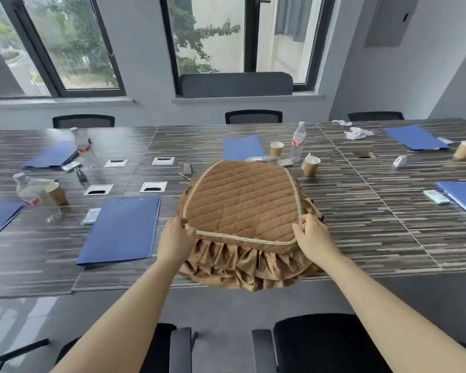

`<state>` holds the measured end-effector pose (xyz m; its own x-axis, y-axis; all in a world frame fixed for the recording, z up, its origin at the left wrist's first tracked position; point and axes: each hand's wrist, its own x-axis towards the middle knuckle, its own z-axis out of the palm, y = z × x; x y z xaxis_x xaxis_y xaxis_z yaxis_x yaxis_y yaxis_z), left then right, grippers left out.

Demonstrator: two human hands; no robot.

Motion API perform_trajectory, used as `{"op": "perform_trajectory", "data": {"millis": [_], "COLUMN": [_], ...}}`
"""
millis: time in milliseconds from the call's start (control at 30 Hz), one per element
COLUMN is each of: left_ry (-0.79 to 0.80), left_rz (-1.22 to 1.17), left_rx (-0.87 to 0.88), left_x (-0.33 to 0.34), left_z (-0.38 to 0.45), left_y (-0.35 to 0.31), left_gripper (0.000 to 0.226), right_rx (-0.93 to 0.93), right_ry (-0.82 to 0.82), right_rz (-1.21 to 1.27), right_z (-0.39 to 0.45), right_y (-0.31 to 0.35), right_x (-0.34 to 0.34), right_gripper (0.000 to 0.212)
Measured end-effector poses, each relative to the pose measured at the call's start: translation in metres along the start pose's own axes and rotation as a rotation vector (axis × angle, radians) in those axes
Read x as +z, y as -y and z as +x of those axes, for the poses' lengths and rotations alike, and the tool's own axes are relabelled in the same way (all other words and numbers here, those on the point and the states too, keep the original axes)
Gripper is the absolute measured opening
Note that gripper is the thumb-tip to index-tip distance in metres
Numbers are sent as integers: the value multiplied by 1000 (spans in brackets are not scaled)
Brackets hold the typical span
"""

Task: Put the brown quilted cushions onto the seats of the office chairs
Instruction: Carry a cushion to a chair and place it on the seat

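Cushions sit in a short stack at the near edge of the conference table, straight ahead of us, their frilled skirts hanging slightly over the rim. We can count at least two layers of ruffle, so we judge more than one cushion lies there. Our left hand pinches the near left corner of the top cushion along its gold piping, and our right hand pinches the near right corner; both sets of fingers are curled onto the trim, not spread flat. The two hands are about equally close to the cushion, one at each end of its near edge, so neither has the advantage. That near edge runs left to right across our view, and the cushion tapers away from us toward the far side of the table. The office chairs that matter stand below and behind the hands, between us and the table, their black seats and armrests just showing at the bottom. We reckon the coming move means lifting the top cushion clear and drawing it back and down toward us, most likely onto the right-hand seat
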<state>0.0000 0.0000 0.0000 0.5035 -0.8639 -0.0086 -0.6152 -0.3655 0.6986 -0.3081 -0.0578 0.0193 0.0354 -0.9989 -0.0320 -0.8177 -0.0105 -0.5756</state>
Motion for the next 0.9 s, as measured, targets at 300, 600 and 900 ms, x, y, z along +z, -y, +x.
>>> {"op": "perform_trajectory", "data": {"millis": [300,600,900], "left_ry": [70,117,-50], "left_rz": [73,22,-68], "left_rx": [-220,-377,-445], "left_x": [76,119,113], "left_z": [147,211,230], "left_y": [44,69,50], "left_gripper": [54,62,66], "right_rx": [285,503,615], "right_ry": [57,75,130], "right_rz": [2,8,250], "right_z": [127,184,199], "right_y": [-35,-67,-67], "right_x": [52,85,91], "right_gripper": [47,62,59]}}
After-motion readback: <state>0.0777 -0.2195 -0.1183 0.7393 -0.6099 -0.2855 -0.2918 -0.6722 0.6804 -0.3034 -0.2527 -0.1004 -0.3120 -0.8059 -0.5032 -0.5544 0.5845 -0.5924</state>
